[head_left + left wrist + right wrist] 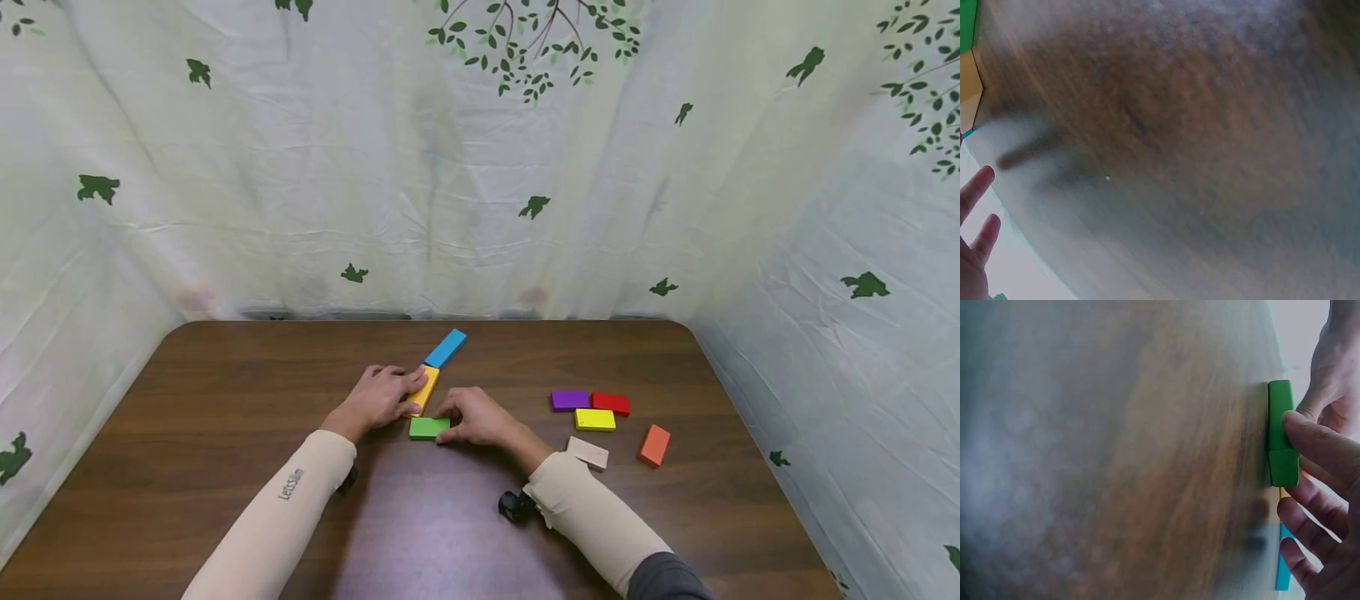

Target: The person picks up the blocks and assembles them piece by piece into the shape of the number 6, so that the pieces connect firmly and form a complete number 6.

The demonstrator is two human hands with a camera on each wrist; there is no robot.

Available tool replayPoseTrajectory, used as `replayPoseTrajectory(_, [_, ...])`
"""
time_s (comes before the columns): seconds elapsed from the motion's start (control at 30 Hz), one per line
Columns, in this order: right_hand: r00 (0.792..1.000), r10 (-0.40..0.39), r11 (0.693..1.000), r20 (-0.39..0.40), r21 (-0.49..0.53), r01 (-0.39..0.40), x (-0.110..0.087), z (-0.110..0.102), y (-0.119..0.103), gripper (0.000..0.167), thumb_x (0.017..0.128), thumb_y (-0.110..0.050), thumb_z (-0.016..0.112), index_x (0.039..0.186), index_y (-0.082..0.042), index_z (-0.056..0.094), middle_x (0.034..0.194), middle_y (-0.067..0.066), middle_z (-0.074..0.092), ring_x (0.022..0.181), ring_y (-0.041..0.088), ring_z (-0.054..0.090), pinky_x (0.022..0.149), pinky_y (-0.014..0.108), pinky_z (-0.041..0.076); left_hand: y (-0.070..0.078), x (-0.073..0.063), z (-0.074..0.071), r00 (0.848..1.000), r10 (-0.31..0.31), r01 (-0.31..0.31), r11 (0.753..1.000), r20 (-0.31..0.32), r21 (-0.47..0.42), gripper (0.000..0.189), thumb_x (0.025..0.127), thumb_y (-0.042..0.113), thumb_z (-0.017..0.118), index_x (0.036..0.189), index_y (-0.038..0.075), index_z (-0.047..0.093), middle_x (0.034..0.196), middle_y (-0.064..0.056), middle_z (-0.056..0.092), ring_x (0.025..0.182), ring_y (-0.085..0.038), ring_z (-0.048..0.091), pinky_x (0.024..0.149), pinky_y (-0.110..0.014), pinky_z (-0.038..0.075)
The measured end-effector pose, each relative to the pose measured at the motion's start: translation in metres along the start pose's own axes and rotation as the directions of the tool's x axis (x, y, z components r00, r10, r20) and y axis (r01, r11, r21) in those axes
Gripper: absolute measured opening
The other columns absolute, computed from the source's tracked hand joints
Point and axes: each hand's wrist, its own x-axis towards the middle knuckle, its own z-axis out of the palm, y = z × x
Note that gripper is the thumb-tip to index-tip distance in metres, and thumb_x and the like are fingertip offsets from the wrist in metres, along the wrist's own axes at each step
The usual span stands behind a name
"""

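My left hand (pixel 381 395) holds a yellow-orange block (pixel 426 390), its thumb toward the near end and its index finger toward the far end. In the left wrist view, other left fingers (pixel 977 190) stand spread, off the blocks. My right hand (pixel 483 417) pinches the right end of a green block (pixel 427 429); the thumb lies on the green block's (pixel 1281 425) face in the right wrist view. That block lies crosswise at the near end of the yellow-orange one. A blue block (pixel 446 348) continues the line at the far end, slanting right.
To the right lie a purple block (pixel 571 401), a red block (pixel 611 404), a yellow block (pixel 595 420), a pale wooden block (pixel 588 452) and an orange-red block (pixel 654 446). The brown table (pixel 262 417) meets a leaf-patterned curtain (pixel 420 208) behind.
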Motion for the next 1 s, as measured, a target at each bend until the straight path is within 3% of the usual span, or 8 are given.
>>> replayPoseTrajectory(1.0, [0.999,0.032,0.999,-0.004,0.031,-0.032,-0.0030,-0.0012,0.0025,0.034,0.076,-0.031,0.083,0.104,-0.014,0.075,0.087,-0.008,0.061,0.077,0.006,0.055,0.068,0.016,0.044,0.0009,0.0003,-0.0005,1.000,-0.003,0.003,1.000,0.002,0.002,0.064,0.092,0.038,0.061,0.145,0.009,0.042,0.150,-0.010,0.040,0.128,-0.042,0.042,0.102,-0.060,0.028])
